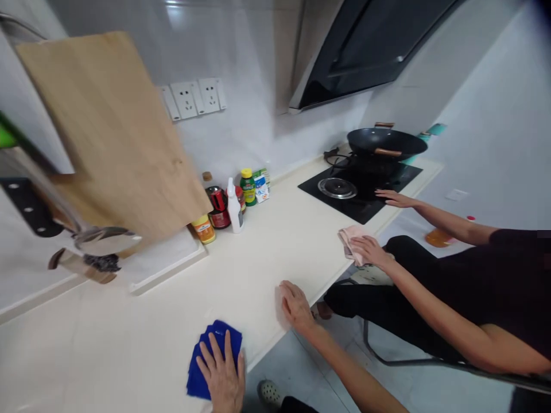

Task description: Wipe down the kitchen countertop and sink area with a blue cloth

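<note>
My left hand lies flat with spread fingers on a folded blue cloth on the white countertop. To its right, my right hand rests near the counter's front edge. Its fingers are together and curled, and no object shows in them. Beyond it, a seated person's hand presses a pale pink cloth at the edge. That person's other hand is over the front of the black cooktop.
A wok sits on the cooktop under a dark range hood. Against the wall stand a white spray bottle, a green bottle and other containers. A cutting board and a ladle hang at left. The person's chair is at right.
</note>
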Action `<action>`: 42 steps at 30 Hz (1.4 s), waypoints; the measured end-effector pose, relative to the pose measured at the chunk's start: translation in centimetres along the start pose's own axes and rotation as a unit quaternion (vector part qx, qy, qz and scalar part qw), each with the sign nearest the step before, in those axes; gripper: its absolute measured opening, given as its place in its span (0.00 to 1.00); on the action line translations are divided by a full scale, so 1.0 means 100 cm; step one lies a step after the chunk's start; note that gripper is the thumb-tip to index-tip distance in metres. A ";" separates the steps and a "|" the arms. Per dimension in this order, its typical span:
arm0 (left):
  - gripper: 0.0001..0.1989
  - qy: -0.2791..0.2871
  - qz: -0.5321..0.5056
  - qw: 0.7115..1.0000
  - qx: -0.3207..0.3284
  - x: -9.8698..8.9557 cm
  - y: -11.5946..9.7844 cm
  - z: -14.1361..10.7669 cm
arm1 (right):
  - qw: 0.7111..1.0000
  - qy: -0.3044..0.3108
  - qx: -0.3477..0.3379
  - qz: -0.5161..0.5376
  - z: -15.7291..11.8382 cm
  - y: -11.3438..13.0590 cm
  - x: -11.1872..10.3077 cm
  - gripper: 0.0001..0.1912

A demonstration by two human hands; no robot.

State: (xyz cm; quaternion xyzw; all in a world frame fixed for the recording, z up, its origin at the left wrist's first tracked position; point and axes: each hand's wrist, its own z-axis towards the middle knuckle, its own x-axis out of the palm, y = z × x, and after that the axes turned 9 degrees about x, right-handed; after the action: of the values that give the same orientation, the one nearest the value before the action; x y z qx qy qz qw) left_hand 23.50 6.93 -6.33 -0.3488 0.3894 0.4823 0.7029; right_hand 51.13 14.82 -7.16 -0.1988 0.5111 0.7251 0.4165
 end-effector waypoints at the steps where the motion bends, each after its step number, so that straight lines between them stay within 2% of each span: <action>1: 0.34 -0.008 0.009 1.000 0.006 0.000 -0.003 0.003 | 1.000 0.003 0.005 -0.004 0.001 -0.008 -0.003 0.27; 4: 0.37 -0.013 0.020 0.999 0.047 -0.001 -0.006 0.024 | 1.000 0.013 0.024 -0.016 -0.001 -0.011 -0.005 0.28; 7: 0.38 0.008 0.001 0.994 0.105 0.008 -0.002 0.060 | 0.995 0.014 0.081 -0.048 0.003 0.004 0.003 0.28; 12: 0.37 0.010 -0.053 0.982 0.182 0.047 -0.003 0.125 | 0.983 -0.010 0.143 -0.111 0.013 0.029 0.015 0.30; 18: 0.33 0.050 -0.104 0.962 0.246 0.083 -0.018 0.183 | 0.978 -0.002 0.161 -0.133 0.017 0.034 0.012 0.29; 24: 0.30 0.101 -0.150 0.938 0.295 0.119 -0.041 0.253 | 0.981 0.005 0.159 -0.112 0.022 0.032 0.010 0.33; 28: 0.28 0.124 -0.190 0.921 0.318 0.147 -0.066 0.305 | 0.981 0.009 0.160 -0.105 0.021 0.028 0.012 0.35; 31: 0.28 0.132 -0.213 0.914 0.319 0.167 -0.085 0.336 | 0.982 0.010 0.152 -0.116 0.018 0.025 0.013 0.37; 36: 0.30 0.130 -0.241 0.915 0.297 0.183 -0.102 0.356 | 0.979 0.029 0.149 -0.133 0.018 0.023 0.012 0.37; 39: 0.29 0.134 -0.247 0.911 0.302 0.179 -0.099 0.354 | 0.979 0.030 0.149 -0.137 0.018 0.024 0.012 0.36; 42: 0.29 0.130 -0.240 0.907 0.322 0.168 -0.086 0.340 | 0.980 0.019 0.143 -0.140 0.018 0.024 0.014 0.35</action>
State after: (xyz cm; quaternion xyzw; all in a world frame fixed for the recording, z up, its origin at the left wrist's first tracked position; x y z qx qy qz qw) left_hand 42.71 40.68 -4.74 -0.2464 0.5161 0.0977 0.8144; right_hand 48.64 16.71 -6.00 -0.2201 0.5845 0.5752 0.5282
